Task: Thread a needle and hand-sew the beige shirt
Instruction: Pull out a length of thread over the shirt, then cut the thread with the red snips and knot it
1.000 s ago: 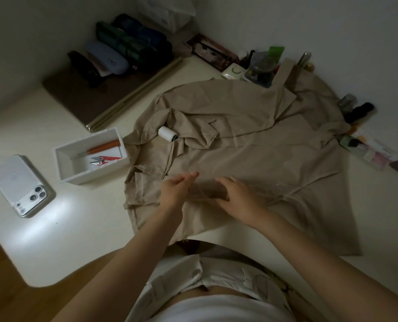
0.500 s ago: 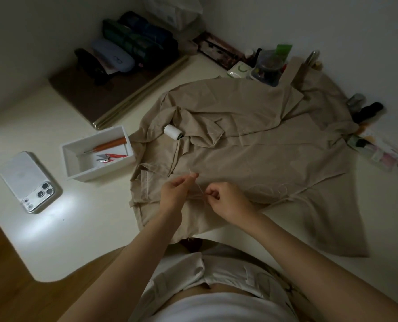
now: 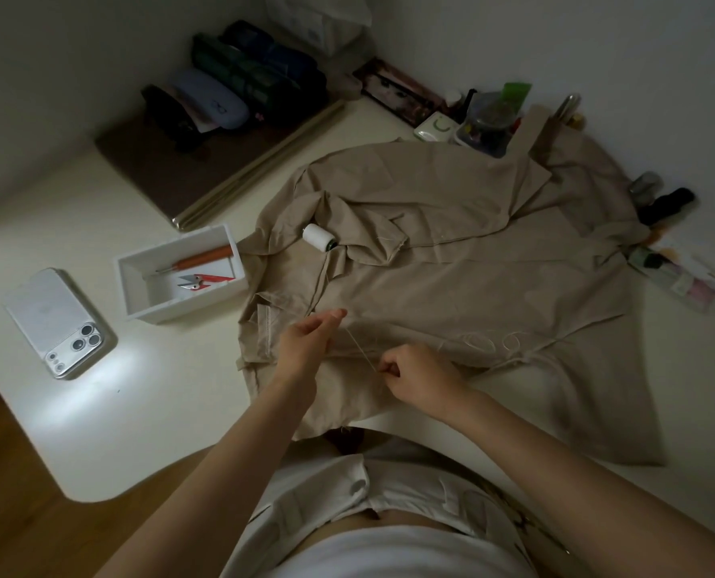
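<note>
Two hands stretch a thread over the beige shirt on the worktop.
The shirt lies spread flat, its near edge hanging over the worktop edge. The right hand is curled and pinches the near end of a pale thread, which runs tight toward the left hand. The left fingers are nearly straight and close together; I cannot tell if they pinch the thread. A white thread spool rests on the shirt, farther away. To the left stand a white box with red thread snips and a phone.
</note>
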The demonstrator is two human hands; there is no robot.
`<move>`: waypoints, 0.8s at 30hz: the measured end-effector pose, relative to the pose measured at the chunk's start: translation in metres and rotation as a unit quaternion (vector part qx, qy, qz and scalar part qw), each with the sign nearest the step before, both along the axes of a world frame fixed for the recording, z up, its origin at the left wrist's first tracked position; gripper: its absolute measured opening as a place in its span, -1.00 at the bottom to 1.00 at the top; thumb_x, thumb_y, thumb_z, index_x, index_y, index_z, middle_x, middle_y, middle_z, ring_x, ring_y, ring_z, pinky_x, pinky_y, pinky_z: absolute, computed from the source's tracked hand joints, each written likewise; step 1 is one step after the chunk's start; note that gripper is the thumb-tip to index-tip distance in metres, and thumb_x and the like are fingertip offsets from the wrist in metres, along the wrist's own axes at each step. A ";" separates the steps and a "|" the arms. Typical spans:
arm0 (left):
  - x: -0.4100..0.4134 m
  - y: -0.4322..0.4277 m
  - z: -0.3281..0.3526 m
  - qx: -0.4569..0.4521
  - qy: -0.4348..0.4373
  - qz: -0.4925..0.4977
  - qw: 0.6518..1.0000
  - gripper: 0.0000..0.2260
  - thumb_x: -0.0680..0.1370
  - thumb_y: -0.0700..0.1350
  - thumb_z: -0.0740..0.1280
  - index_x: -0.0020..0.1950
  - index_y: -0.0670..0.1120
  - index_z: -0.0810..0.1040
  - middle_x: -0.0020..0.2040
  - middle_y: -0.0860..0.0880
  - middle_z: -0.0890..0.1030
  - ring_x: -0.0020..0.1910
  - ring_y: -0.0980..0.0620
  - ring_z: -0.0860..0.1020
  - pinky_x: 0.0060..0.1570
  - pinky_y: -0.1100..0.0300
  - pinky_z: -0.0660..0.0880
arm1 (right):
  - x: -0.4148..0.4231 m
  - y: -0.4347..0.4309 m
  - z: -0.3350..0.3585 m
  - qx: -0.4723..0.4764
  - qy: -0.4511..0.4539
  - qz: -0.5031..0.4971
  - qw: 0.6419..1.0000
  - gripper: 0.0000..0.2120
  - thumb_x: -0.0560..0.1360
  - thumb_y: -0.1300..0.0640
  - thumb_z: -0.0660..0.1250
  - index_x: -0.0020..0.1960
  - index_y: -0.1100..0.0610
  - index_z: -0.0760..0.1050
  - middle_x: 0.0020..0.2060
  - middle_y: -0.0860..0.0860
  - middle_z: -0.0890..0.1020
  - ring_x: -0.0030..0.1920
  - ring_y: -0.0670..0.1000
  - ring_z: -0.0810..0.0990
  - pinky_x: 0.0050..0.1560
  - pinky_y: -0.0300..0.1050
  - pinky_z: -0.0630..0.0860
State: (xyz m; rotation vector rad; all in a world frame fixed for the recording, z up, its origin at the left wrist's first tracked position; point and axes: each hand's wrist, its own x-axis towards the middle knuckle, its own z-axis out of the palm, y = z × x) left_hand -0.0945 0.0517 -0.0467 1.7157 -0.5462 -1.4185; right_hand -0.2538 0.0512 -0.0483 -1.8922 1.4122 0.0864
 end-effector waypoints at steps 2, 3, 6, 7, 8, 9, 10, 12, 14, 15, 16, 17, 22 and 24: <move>0.001 0.000 -0.001 0.000 0.002 0.000 1.000 -0.92 0.53 -0.12 0.36 -0.09 -0.04 0.66 -0.03 -0.07 0.65 -0.02 -0.02 0.52 0.14 0.08 0.48 | -0.001 0.001 0.000 -0.004 0.015 0.020 1.000 -0.78 0.56 0.16 0.26 0.15 0.08 0.59 0.02 0.02 0.66 0.02 0.01 0.61 -0.01 -0.13 0.53; 0.001 0.001 -0.001 0.001 0.004 -0.002 1.000 -0.92 0.53 -0.12 0.36 -0.10 -0.04 0.66 -0.07 -0.06 0.64 -0.03 -0.01 0.52 0.14 0.07 0.47 | -0.001 0.001 0.000 -0.005 0.021 0.030 0.999 -0.78 0.56 0.15 0.25 0.16 0.08 0.59 0.03 0.02 0.65 0.03 0.01 0.60 -0.03 -0.15 0.51; 0.002 0.002 -0.001 0.000 0.011 -0.010 1.000 -0.91 0.53 -0.12 0.37 -0.12 -0.09 0.65 -0.20 0.02 0.61 -0.09 0.06 0.53 0.06 0.15 0.46 | -0.003 0.001 -0.001 -0.009 0.030 0.052 0.998 -0.77 0.57 0.11 0.25 0.19 0.05 0.57 0.07 0.01 0.64 0.05 0.00 0.60 0.01 -0.13 0.52; 0.002 0.003 -0.001 -0.001 0.013 -0.011 1.000 -0.91 0.53 -0.12 0.37 -0.12 -0.11 0.64 -0.24 0.03 0.59 -0.13 0.09 0.53 0.04 0.19 0.46 | -0.003 0.000 -0.001 -0.014 0.027 0.053 0.998 -0.77 0.57 0.11 0.26 0.20 0.05 0.56 0.09 0.00 0.63 0.07 0.00 0.59 0.05 -0.10 0.53; 0.003 0.004 -0.002 -0.002 0.012 -0.013 1.000 -0.91 0.53 -0.13 0.36 -0.11 -0.12 0.64 -0.27 0.05 0.58 -0.16 0.12 0.53 0.03 0.23 0.45 | -0.003 -0.002 -0.002 -0.020 0.017 0.049 0.998 -0.75 0.57 0.10 0.27 0.22 0.05 0.53 0.13 0.00 0.61 0.10 -0.01 0.58 0.10 -0.09 0.52; 0.004 0.004 -0.002 -0.004 0.007 -0.017 1.000 -0.90 0.54 -0.14 0.35 -0.11 -0.13 0.63 -0.29 0.06 0.57 -0.20 0.14 0.53 0.01 0.25 0.46 | -0.001 -0.004 -0.003 -0.025 0.000 0.037 0.999 -0.72 0.56 0.10 0.28 0.26 0.06 0.50 0.17 0.00 0.59 0.13 -0.02 0.56 0.12 -0.12 0.51; 0.006 0.005 -0.003 -0.006 0.002 -0.024 1.000 -0.90 0.54 -0.15 0.34 -0.11 -0.13 0.63 -0.31 0.06 0.57 -0.24 0.16 0.53 -0.03 0.29 0.46 | 0.001 -0.005 -0.004 -0.025 -0.026 0.012 0.999 -0.68 0.56 0.09 0.29 0.30 0.07 0.47 0.19 -0.02 0.56 0.14 -0.05 0.55 0.12 -0.18 0.48; 0.009 0.007 -0.004 -0.014 -0.007 -0.042 0.999 -0.90 0.54 -0.16 0.33 -0.12 -0.15 0.62 -0.29 0.02 0.60 -0.30 0.20 0.57 -0.15 0.37 0.49 | 0.010 -0.009 -0.001 0.003 -0.096 -0.062 0.993 -0.66 0.56 0.06 0.30 0.31 0.08 0.44 0.19 -0.02 0.55 0.08 -0.12 0.52 0.06 -0.26 0.44; 0.013 0.009 -0.005 -0.025 -0.023 -0.065 0.997 -0.88 0.54 -0.18 0.33 -0.12 -0.18 0.62 -0.25 -0.01 0.65 -0.30 0.22 0.60 -0.24 0.43 0.49 | 0.022 -0.016 0.003 0.046 -0.159 -0.132 0.977 -0.69 0.57 0.06 0.27 0.27 0.12 0.47 0.11 0.01 0.59 -0.03 -0.14 0.52 -0.06 -0.30 0.47; 0.015 0.010 -0.005 -0.030 -0.035 -0.080 0.996 -0.88 0.55 -0.18 0.33 -0.11 -0.20 0.62 -0.24 -0.02 0.66 -0.28 0.21 0.61 -0.24 0.44 0.49 | 0.028 -0.020 0.005 0.067 -0.180 -0.156 0.969 -0.70 0.57 0.05 0.26 0.25 0.14 0.50 0.02 0.00 0.61 -0.13 -0.16 0.53 -0.18 -0.34 0.48; 0.016 0.011 -0.005 -0.036 -0.045 -0.094 0.994 -0.87 0.55 -0.20 0.32 -0.10 -0.22 0.62 -0.23 -0.02 0.66 -0.26 0.20 0.62 -0.23 0.43 0.49 | 0.035 -0.024 0.007 0.089 -0.192 -0.173 0.962 -0.70 0.57 0.03 0.26 0.22 0.17 0.52 -0.11 -0.04 0.60 -0.23 -0.18 0.52 -0.29 -0.37 0.46; 0.018 0.012 -0.005 -0.041 -0.056 -0.109 0.992 -0.87 0.55 -0.21 0.31 -0.08 -0.25 0.62 -0.22 -0.03 0.66 -0.25 0.20 0.62 -0.21 0.42 0.48 | 0.041 -0.029 0.009 0.114 -0.199 -0.186 0.955 -0.69 0.57 0.01 0.26 0.19 0.19 0.54 -0.23 -0.07 0.57 -0.31 -0.19 0.49 -0.37 -0.40 0.42; 0.029 0.016 -0.007 -0.050 -0.146 -0.172 0.973 -0.88 0.54 -0.18 0.34 -0.10 -0.19 0.64 -0.16 -0.08 0.67 -0.12 0.05 0.63 -0.05 0.25 0.53 | 0.067 -0.045 0.008 0.199 -0.232 -0.247 0.920 -0.82 0.54 0.08 0.33 0.01 0.18 0.59 -0.41 -0.08 0.48 -0.42 -0.17 0.40 -0.46 -0.43 0.35; 0.037 0.018 -0.009 -0.050 -0.183 -0.171 0.967 -0.90 0.55 -0.18 0.34 -0.12 -0.14 0.62 -0.19 -0.04 0.65 -0.16 0.06 0.61 -0.10 0.30 0.49 | 0.076 -0.048 0.004 0.194 -0.226 -0.248 0.922 -0.81 0.53 0.12 0.35 0.03 0.24 0.59 -0.41 -0.04 0.48 -0.44 -0.15 0.40 -0.48 -0.43 0.35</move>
